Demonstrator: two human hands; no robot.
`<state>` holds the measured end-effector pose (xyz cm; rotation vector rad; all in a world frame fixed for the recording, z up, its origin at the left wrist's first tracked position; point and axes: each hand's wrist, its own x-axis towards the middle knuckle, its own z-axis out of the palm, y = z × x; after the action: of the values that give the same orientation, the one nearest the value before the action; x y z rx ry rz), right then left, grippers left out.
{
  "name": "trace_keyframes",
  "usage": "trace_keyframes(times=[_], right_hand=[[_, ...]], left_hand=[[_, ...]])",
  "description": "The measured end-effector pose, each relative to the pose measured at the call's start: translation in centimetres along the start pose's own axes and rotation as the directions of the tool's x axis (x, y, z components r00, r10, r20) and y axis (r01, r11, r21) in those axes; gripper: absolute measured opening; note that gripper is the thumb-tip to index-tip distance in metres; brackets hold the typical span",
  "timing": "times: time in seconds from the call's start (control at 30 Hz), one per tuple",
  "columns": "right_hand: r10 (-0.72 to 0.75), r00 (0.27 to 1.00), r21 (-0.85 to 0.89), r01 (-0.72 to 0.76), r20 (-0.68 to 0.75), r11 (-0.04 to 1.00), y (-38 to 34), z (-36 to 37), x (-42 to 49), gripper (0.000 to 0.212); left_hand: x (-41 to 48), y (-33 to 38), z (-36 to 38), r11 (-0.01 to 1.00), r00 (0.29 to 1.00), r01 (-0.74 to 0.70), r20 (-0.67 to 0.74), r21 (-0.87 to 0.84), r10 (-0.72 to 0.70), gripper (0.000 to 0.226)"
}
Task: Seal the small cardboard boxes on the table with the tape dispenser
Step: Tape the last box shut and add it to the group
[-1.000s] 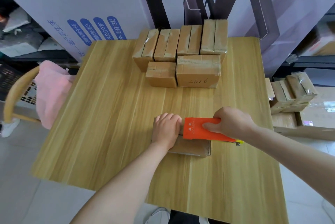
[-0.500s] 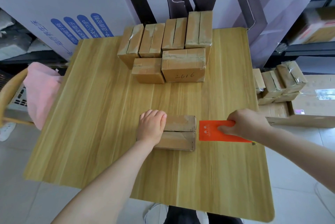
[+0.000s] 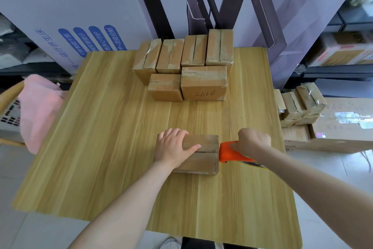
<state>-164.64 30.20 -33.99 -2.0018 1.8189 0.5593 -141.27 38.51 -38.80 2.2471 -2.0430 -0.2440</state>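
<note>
A small cardboard box [image 3: 203, 158] lies near the front middle of the wooden table [image 3: 105, 127], its top seam running left to right. My left hand [image 3: 174, 148] rests on the box's left half, thumb stretched along the seam. My right hand [image 3: 253, 140] grips the orange tape dispenser [image 3: 229, 153], whose front end sits against the box's right edge at the seam. Part of the tape roll shows under my right wrist. Several more small boxes [image 3: 189, 67] stand grouped at the table's far edge.
A pink cloth [image 3: 38, 107] hangs over a chair at the left. More taped boxes [image 3: 300, 103] sit stacked on large cartons right of the table. A big white carton with blue print leans behind the table.
The dispenser slid right off the box top, then tilted down against the box's right edge. My left hand stayed on the box, thumb now spread along the seam.
</note>
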Motion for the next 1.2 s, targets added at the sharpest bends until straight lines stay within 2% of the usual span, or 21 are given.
trace_keyframes(times=[0.1,0.17,0.23,0.33,0.4,0.47,0.53,0.57,0.63,0.7,0.77,0.97,1.13,1.2], right_hand=[[0.041,0.994,0.069,-0.034,-0.106,0.997,1.1,0.0,-1.2,0.042],[0.095,0.981,0.188,-0.063,-0.167,0.98,2.1,-0.6,-2.1,0.051],[0.086,0.973,0.346,-0.006,-0.216,0.938,2.7,-1.3,-3.0,0.054],[0.023,0.958,0.618,0.166,-0.287,0.769,2.4,-2.3,-5.2,0.052],[-0.015,0.948,0.756,0.264,-0.319,0.599,1.7,-3.0,-6.9,0.048],[-0.053,0.937,0.822,0.328,-0.344,0.465,0.8,-3.7,-8.4,0.042],[-0.074,0.927,0.851,0.368,-0.368,0.374,-0.1,-4.5,-9.7,0.036],[-0.084,0.922,0.861,0.383,-0.378,0.335,-0.5,-5.0,-10.2,0.035],[-0.099,0.911,0.867,0.412,-0.401,0.28,-1.2,-6.0,-11.0,0.037],[-0.104,0.894,0.858,0.448,-0.436,0.251,-1.8,-7.2,-11.8,0.036],[-0.105,0.873,0.84,0.486,-0.476,0.239,-2.4,-8.1,-12.5,0.034],[-0.07,0.832,0.79,0.546,-0.551,0.279,-3.0,-9.7,-13.7,0.03],[-0.026,0.817,0.764,0.549,-0.576,0.339,-3.3,-9.8,-14.3,0.033],[-0.031,0.815,0.763,0.554,-0.578,0.333,-3.5,-9.9,-14.6,0.031]], left_hand=[[-0.2,0.0,-0.5,0.999,0.999,0.044,0.028,-0.028,-0.044,0.072],[-0.9,0.0,-0.9,0.98,0.987,0.162,0.019,-0.115,-0.161,0.064],[-2.0,0.0,-1.2,0.926,0.942,0.331,-0.002,-0.183,-0.337,0.058],[-4.1,-0.4,-1.6,0.8,0.822,0.568,0.092,-0.191,-0.562,0.061],[-5.2,-0.7,-2.1,0.756,0.784,0.621,0.197,-0.21,-0.589,0.064],[-5.5,-0.7,-3.1,0.757,0.793,0.607,0.236,-0.241,-0.561,0.058],[-4.9,-0.2,-5.1,0.723,0.83,0.556,0.221,-0.411,-0.512,0.045],[-4.3,0.2,-6.6,0.653,0.849,0.513,0.218,-0.556,-0.481,0.039],[-2.9,1.2,-10.9,0.418,0.886,0.413,0.252,-0.809,-0.388,0.03],[-1.7,2.1,-15.2,0.231,0.92,0.357,0.298,-0.905,-0.256,0.035],[-1.2,2.7,-18.5,0.165,0.938,0.337,0.315,-0.927,-0.144,0.039],[-1.6,3.5,-23.4,0.163,0.976,0.215,0.208,-0.963,-0.06,0.027],[-2.6,4.0,-23.7,0.303,0.989,0.145,0.143,-0.942,-0.029,0.029],[-2.8,4.2,-23.5,0.318,0.99,0.139,0.138,-0.938,-0.025,0.03]])
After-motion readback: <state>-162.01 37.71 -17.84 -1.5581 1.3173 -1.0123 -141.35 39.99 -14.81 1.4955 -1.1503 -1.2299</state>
